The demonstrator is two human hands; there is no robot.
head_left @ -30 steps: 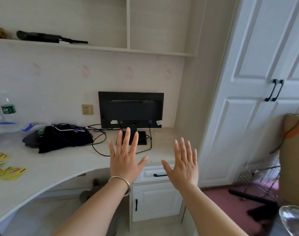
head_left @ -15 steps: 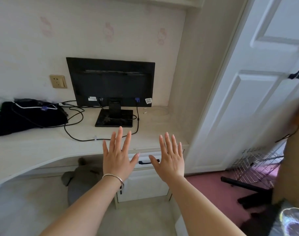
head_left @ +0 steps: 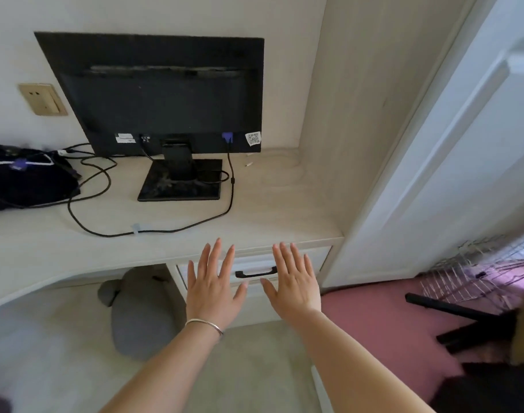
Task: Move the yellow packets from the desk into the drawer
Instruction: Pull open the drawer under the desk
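Note:
My left hand [head_left: 212,289] and my right hand [head_left: 293,281] are held out flat with fingers spread, both empty, in front of the closed white drawer [head_left: 317,257] under the right end of the pale desk [head_left: 171,231]. The drawer's black handle [head_left: 255,273] shows between my two hands. No yellow packets are in view now.
A black monitor [head_left: 153,90] on its stand occupies the desk's back, with black cables [head_left: 85,204] looping across the top and a black bag [head_left: 22,177] at the left. A grey cushion [head_left: 138,317] lies under the desk. White wardrobe doors [head_left: 451,144] and a black chair base [head_left: 463,320] are at the right.
The view has closed in on the desk's right end and tilted down. The yellow packets at the left have left the frame. Both open hands now sit at the drawer front.

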